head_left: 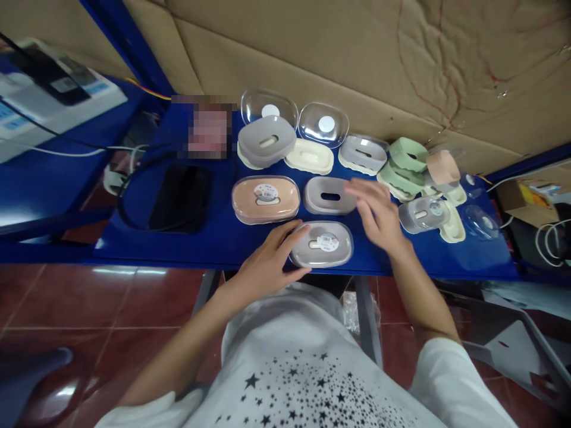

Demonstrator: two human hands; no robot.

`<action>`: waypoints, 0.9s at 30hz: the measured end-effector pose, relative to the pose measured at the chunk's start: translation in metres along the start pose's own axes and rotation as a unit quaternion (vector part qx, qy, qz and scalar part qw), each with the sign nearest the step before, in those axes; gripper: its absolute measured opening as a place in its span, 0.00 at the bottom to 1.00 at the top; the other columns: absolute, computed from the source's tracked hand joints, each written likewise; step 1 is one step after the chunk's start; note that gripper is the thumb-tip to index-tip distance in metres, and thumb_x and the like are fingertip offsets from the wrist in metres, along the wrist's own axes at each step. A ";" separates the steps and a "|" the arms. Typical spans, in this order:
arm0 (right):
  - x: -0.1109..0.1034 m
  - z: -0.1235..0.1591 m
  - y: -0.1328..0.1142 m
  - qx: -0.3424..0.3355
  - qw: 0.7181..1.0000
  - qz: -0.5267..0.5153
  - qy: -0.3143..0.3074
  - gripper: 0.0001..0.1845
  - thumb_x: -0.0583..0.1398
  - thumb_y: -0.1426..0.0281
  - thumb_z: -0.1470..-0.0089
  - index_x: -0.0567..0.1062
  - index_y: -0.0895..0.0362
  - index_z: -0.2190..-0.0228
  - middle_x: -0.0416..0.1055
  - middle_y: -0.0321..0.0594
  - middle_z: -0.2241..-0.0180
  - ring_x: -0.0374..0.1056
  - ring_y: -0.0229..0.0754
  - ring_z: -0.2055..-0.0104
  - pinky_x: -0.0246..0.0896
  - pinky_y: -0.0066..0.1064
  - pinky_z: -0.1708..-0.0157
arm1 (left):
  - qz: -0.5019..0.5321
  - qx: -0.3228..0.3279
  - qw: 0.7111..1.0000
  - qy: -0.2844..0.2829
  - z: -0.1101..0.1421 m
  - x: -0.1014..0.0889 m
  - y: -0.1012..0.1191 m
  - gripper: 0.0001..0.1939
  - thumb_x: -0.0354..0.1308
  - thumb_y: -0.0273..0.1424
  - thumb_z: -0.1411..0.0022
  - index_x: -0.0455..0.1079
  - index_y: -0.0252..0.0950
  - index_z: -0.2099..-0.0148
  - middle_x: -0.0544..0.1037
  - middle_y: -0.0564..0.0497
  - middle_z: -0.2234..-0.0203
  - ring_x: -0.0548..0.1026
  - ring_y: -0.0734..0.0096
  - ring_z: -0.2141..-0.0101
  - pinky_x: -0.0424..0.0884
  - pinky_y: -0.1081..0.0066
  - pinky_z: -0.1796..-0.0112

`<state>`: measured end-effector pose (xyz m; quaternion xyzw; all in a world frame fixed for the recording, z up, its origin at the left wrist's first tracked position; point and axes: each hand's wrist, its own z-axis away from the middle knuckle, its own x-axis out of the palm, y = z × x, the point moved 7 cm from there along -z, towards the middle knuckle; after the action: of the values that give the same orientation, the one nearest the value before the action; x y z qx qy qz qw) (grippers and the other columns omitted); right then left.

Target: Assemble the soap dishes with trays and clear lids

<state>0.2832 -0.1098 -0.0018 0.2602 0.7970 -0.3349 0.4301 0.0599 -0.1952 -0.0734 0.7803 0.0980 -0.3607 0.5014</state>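
Near the table's front edge lies a grey soap box (301, 254) with a clear lid and a round barcode sticker. My left hand (279, 252) grips its left end, thumb at the front and fingers at the back and top. Just behind it sits a grey slotted soap tray (314, 202) without a lid. My right hand (377, 211) reaches over the tray's right end with fingers stretched out; whether they touch it I cannot tell. An orange soap box (245, 205), lidded and stickered, stands to the left of the tray.
Clear lids (307, 128) lean at the back beside a grey tray (252, 148) and a cream base (297, 157). Green trays (404, 178), a lidded grey box (413, 217) and several loose parts crowd the right. A black object (181, 196) and cable lie left on the blue table (214, 244).
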 end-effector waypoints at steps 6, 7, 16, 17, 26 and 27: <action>0.030 -0.127 0.066 0.000 0.991 0.103 -0.081 0.25 0.48 0.63 0.24 0.80 0.56 0.42 0.78 0.50 0.40 0.70 0.60 0.36 0.60 0.59 0.36 | -0.022 0.016 0.999 0.026 0.000 -0.003 0.004 0.46 0.67 0.36 0.29 0.45 0.51 0.20 0.60 0.39 0.28 0.63 0.46 0.28 0.71 0.46 0.32; 0.034 -0.141 0.070 0.004 0.990 0.121 -0.072 0.26 0.47 0.63 0.24 0.79 0.58 0.42 0.77 0.53 0.39 0.69 0.62 0.36 0.59 0.60 0.36 | -0.026 0.018 0.999 0.035 0.000 -0.003 0.004 0.45 0.67 0.36 0.29 0.46 0.50 0.20 0.61 0.39 0.29 0.64 0.47 0.28 0.71 0.46 0.32; 0.085 -0.146 0.066 -0.006 0.974 0.113 -0.198 0.41 0.67 0.49 0.35 0.69 0.56 0.30 0.66 0.56 0.30 0.64 0.65 0.29 0.58 0.60 0.32 | -0.101 0.037 0.991 0.079 0.010 -0.016 0.009 0.39 0.65 0.34 0.28 0.51 0.45 0.23 0.63 0.34 0.30 0.68 0.43 0.31 0.75 0.44 0.36; 0.088 -0.143 0.068 -0.010 0.971 0.104 -0.216 0.41 0.70 0.52 0.37 0.70 0.55 0.30 0.65 0.55 0.28 0.64 0.65 0.29 0.59 0.60 0.32 | -0.111 0.032 0.990 0.075 0.012 -0.018 0.008 0.39 0.66 0.35 0.28 0.51 0.45 0.23 0.63 0.34 0.30 0.68 0.42 0.31 0.76 0.44 0.36; 0.033 -0.096 0.057 -0.031 0.993 -0.005 -0.115 0.19 0.57 0.60 0.25 0.81 0.52 0.43 0.80 0.43 0.40 0.75 0.51 0.38 0.65 0.47 0.36 | -0.139 -0.009 0.986 0.090 0.034 -0.040 -0.007 0.41 0.66 0.36 0.29 0.50 0.49 0.22 0.64 0.37 0.28 0.69 0.41 0.31 0.77 0.43 0.38; 0.024 -0.083 0.055 -0.021 0.995 0.004 -0.093 0.19 0.56 0.60 0.25 0.81 0.52 0.44 0.80 0.43 0.41 0.75 0.51 0.38 0.65 0.47 0.36 | -0.139 -0.012 0.986 0.096 0.034 -0.042 -0.009 0.41 0.66 0.36 0.29 0.50 0.49 0.22 0.64 0.37 0.28 0.68 0.41 0.31 0.76 0.43 0.37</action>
<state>0.2674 -0.0085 -0.0053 0.2220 0.7593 -0.3389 0.5093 0.0091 -0.2115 -0.0600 0.7839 0.2579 -0.3489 0.4441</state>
